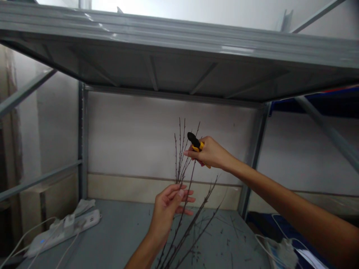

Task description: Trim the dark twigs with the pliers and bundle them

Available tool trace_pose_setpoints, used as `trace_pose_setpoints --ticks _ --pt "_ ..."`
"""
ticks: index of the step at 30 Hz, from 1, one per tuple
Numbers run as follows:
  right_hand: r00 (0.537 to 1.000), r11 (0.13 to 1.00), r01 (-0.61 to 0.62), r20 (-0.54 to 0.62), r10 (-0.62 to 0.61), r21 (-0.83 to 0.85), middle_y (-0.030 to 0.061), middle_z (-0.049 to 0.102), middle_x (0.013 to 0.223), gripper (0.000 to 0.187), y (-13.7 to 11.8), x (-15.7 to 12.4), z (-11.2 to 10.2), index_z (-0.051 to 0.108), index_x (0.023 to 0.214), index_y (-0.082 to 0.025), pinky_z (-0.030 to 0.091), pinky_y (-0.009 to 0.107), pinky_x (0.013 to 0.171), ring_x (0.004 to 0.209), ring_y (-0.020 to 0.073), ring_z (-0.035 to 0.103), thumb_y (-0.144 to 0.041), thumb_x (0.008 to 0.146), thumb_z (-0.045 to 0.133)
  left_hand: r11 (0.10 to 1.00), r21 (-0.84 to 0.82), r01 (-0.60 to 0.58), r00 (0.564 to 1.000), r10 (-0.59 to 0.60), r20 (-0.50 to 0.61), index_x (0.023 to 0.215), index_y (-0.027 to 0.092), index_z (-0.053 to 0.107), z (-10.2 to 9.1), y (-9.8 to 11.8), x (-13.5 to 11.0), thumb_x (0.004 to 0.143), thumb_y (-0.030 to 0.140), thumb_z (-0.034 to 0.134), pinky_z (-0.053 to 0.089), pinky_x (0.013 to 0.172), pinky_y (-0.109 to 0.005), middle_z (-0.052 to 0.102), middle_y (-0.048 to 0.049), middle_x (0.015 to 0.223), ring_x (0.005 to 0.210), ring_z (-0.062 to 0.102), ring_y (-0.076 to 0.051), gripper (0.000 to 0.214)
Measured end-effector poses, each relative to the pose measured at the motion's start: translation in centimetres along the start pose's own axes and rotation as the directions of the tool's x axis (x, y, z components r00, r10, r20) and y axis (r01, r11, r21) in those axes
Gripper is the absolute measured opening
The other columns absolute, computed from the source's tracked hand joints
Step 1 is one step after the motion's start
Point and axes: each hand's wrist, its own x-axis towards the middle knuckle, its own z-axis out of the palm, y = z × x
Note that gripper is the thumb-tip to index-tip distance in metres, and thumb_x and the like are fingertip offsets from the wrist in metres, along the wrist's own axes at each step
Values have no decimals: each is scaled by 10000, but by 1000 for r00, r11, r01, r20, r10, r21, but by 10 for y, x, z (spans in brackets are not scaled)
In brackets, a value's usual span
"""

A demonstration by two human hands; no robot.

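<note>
My left hand [169, 201] pinches a thin dark branch [179, 168] between thumb and index finger, its other fingers spread. The branch fans upward into several budded twigs. In my right hand [211, 151] is a pair of pliers [194, 139] with a black head and yellow handles. The head points up and left, beside the upper twigs; whether it touches any of them I cannot tell. More long bare branches [193, 222] slant up from the bottom edge, to the right of my left wrist.
Cut twig bits [234, 228] litter the grey shelf board [126, 228]. A white power strip [64, 231] with cords lies at the left. Overhead runs a grey metal shelf [168, 41], with uprights on both sides. Cables and a plastic packet [282, 252] are at lower right.
</note>
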Motion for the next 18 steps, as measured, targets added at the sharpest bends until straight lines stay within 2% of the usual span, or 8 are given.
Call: trace_pose_setpoints --ticks 2,4,7,10,13,18 --pt "994 989 91 -52 -97 -113 -17 558 500 447 0 -3 0 602 687 -190 371 257 454 441 124 520 -610 824 667 1000 -2 -6 999 6 -42 1122 102 697 1 0 -1 896 423 677 624 564 -341 746 -211 1091 944 721 -314 393" --pt "962 936 196 -125 -241 -292 1 600 577 470 -1 -9 0 594 693 -196 368 270 522 527 136 546 -631 870 610 1000 -8 -6 996 5 -91 1157 104 694 1 -1 0 902 434 662 616 520 -316 738 -208 1106 944 716 -309 418" --pt "894 785 253 -173 -413 -565 31 669 779 383 -5 -23 2 617 818 -206 365 289 578 676 177 594 -574 920 588 1000 -15 21 989 -23 -148 1211 100 682 0 -4 2 892 454 666 609 479 -309 728 -214 1131 940 709 -310 477" --pt "832 592 290 -107 -544 -752 58 664 921 216 -7 -36 9 605 931 -192 412 308 644 834 227 619 -379 883 702 999 -20 45 984 -48 -169 1224 89 677 -1 -8 4 878 481 672 608 457 -324 721 -224 1133 926 702 -318 522" --pt "792 419 270 -47 -608 -867 81 644 976 210 -6 -42 16 593 993 -183 453 344 742 902 265 610 -201 831 725 998 -34 56 985 -61 -163 1208 89 677 0 -11 5 876 500 667 624 500 -361 727 -218 1085 917 696 -319 528" --pt "787 278 194 -20 -616 -941 150 618 1138 238 12 -34 16 579 1115 -163 468 413 796 904 300 600 -190 885 637 990 -122 63 985 -82 -155 1126 102 686 2 -7 4 864 505 687 637 690 -439 737 -181 978 911 709 -310 481"
